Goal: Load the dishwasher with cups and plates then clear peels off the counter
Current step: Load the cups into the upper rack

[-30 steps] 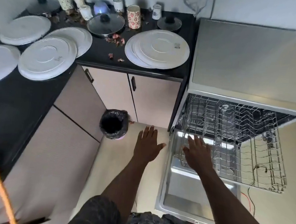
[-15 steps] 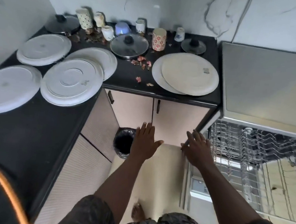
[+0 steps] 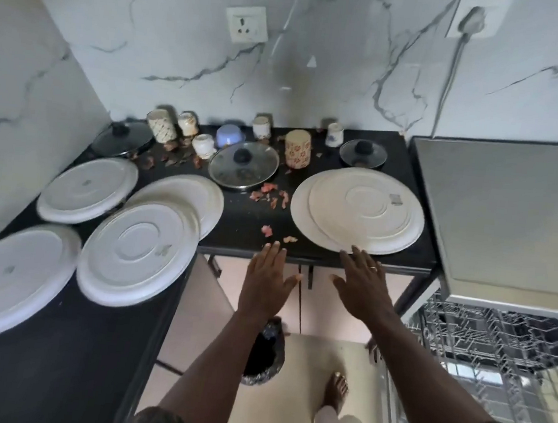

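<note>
Raised from floor and dishwasher rack (image 3: 496, 358) a second ago toward black L-shaped counter (image 3: 242, 221). Left hand (image 3: 268, 281) now flat, fingers spread wide, empty, fingertips at counter's front edge near pink peels (image 3: 266, 229). Right hand (image 3: 363, 282) likewise splayed and empty, ringed, fingertips at rim of two stacked round white plates (image 3: 357, 211), previously over wire rack. Four more smooth white plates (image 3: 139, 253) face-down along left run. Patterned cylindrical cups (image 3: 297, 148) and glass lids (image 3: 243, 168) at marbled wall. More peels (image 3: 269, 193) scattered beside lid. Black-lined bin (image 3: 264, 358) below.
</note>
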### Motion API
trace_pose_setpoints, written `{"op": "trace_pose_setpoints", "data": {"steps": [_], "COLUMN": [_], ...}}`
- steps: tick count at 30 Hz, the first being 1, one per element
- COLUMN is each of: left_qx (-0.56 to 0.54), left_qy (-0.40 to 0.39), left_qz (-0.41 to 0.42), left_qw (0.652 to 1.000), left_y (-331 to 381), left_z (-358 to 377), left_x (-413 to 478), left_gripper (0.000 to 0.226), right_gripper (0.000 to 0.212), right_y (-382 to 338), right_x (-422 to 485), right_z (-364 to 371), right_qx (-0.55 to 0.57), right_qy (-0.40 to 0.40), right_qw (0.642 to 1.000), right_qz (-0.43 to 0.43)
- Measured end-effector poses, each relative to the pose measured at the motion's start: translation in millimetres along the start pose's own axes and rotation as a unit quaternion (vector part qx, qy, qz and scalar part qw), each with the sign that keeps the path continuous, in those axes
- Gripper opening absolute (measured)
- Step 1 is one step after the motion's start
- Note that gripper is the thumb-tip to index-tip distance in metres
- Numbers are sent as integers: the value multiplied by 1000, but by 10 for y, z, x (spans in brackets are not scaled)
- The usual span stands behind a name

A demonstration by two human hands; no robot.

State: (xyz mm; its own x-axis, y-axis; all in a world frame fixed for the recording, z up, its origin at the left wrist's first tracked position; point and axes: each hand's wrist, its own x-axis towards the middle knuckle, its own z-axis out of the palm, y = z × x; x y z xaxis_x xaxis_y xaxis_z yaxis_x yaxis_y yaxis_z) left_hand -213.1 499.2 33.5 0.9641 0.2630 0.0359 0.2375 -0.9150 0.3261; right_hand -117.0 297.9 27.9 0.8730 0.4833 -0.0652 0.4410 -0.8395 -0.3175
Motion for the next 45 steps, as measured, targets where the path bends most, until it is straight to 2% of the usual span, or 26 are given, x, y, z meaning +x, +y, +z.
{"op": "trace_pose_setpoints", "data": {"steps": [3,7,12,17,24,33,42,45], "left_qx": [-5,8,41,41,14,-3,-2,-12], "left_qy": [20,7,0,-1,-9,35,27,12], "left_qz": [-5,-17,-37,-58,-68,-24,22,15], "left_qw": [1000,1000,998,997,998,999,999,1000], "left_y": [-82,-99,-182,-298,-593,-1130,-1510,-1579], "left_z": [-51,-146,-187,-204,-238,-414,-575,-613], "left_x": [374,883,1450,1791,2243,3090,4067,4411], "left_gripper": [72,75,94,77,71,66,61,58], "right_gripper": [68,67,66,66,66,64,62,62], "right_y": [-12,7,16,30,-2,-78,-225,-252], "right_x": [339,888,1556,2006,2580,3396,4160,4395], "right_z": [-88,-272,-407,-385,-378,-577,-690,-717], "right_qx": [5,11,22,26,25,-2,-40,-48], "right_qy": [-7,-25,-28,-43,-49,-4,-15,-15], "right_qw": [1000,1000,999,998,998,1000,998,998], "right_qz": [-4,-12,-28,-32,-26,-9,37,48]}}
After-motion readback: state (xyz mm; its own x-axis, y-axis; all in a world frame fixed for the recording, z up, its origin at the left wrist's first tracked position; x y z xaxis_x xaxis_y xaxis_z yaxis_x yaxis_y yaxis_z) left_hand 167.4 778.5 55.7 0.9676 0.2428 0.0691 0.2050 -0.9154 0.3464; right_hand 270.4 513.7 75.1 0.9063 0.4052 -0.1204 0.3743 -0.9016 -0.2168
